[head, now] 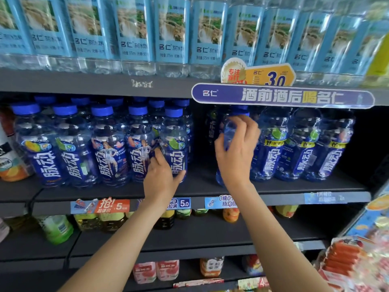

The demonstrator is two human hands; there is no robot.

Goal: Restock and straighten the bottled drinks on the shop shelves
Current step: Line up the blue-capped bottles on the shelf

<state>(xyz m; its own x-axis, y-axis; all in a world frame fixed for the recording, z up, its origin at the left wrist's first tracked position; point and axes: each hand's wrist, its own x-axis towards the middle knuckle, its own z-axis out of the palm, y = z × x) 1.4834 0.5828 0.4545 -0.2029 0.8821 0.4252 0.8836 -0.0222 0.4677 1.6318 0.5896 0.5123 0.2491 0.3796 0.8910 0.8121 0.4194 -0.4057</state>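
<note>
- The right hand grasps a blue drink bottle high on its body, standing it at the edge of the gap on the middle shelf.
- The left hand wraps the base of the end bottle of the left row.
- Best done by keeping each bottle upright, sliding it forward to the shelf lip and turning labels outward.
- Nudging neighbours risks toppling them.

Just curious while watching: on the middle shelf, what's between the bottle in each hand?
Nothing at the front: the head view shows bare dark shelf between the left-hand bottle and the right-hand bottle.
</note>
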